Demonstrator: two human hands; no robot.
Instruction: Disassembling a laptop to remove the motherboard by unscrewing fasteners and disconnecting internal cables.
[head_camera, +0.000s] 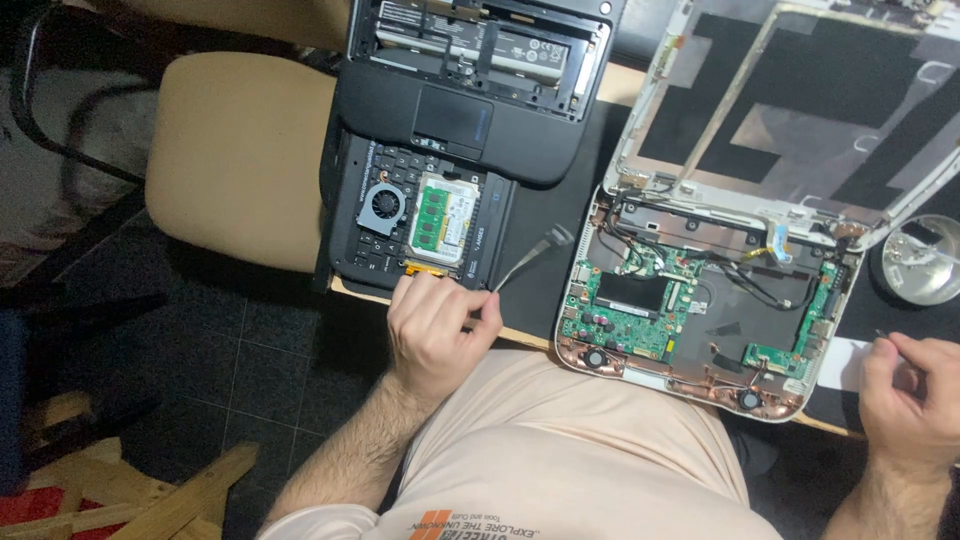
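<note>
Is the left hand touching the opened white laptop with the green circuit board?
Apart. The head view shows the left hand by the black dismantled laptop, with bare dark table between it and the white laptop.

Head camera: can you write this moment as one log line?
left hand: holds thin tool, by black laptop | right hand: pinches small item, unclear | white laptop: opened, board showing

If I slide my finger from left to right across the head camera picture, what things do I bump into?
Tan padded chair seat → black opened laptop with a small grey fan → left hand → white opened laptop with a green circuit board → round shiny metal dish.
</note>
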